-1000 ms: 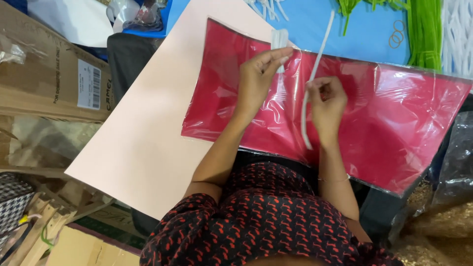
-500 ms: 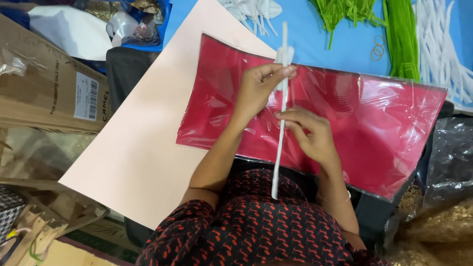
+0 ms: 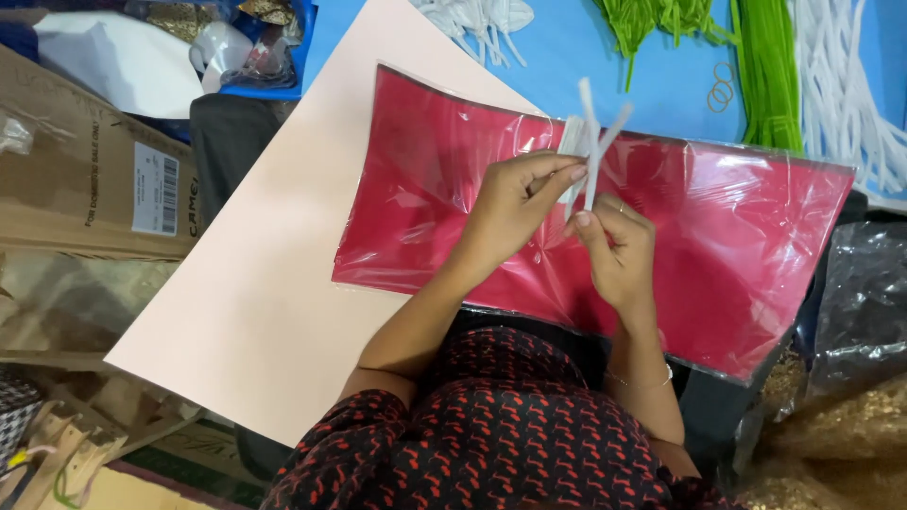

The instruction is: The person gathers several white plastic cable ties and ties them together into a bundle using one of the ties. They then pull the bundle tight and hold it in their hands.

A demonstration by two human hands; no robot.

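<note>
Hands meet mid-frame: left hand [image 3: 515, 203] and right hand [image 3: 614, 247] both pinch white strips [image 3: 590, 142] over the red wrapped sheet [image 3: 746, 236], its edge free toward 5 o'clock. Strip bases hidden behind fingers; green strips [image 3: 765, 76] cut off at 1 o'clock.

The fuzzy white pipe-cleaner stems [image 3: 592, 142] looked soft and matt. Beneath them the red paper sheets in clear glossy plastic wrap [image 3: 737, 236] shone with creases, lying on a smooth, matt pale pink card sheet [image 3: 274, 283]; the brown cardboard box [image 3: 85, 170] looked dull.
</note>
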